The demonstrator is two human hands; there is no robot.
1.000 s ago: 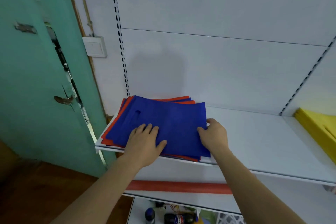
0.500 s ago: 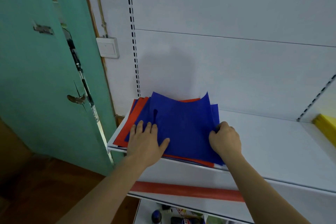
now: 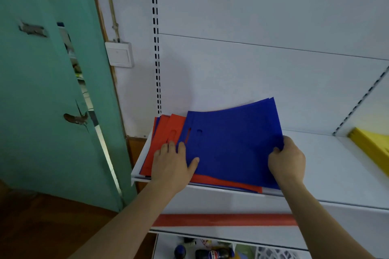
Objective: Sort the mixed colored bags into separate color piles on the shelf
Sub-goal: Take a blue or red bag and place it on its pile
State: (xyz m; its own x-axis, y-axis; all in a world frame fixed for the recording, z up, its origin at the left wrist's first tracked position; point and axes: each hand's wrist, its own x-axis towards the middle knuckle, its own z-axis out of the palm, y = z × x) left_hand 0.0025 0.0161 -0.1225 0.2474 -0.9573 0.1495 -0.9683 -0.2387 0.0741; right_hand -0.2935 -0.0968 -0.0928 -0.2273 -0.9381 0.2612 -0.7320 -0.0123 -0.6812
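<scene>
While the left hand [image 3: 171,160] presses flat on the red flat bags [image 3: 168,132], the right hand [image 3: 287,159] pinches the blue flat bags [image 3: 233,143] at 3 o'clock, long axis 9-to-3, on the white metal shelf [image 3: 328,166].

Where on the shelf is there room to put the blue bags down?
The bare white shelf between the right hand and the yellow pile looks free. The left end is crowded: the red bags and blue bags fill it from back wall to front edge, with the left hand pressing on them.
</scene>
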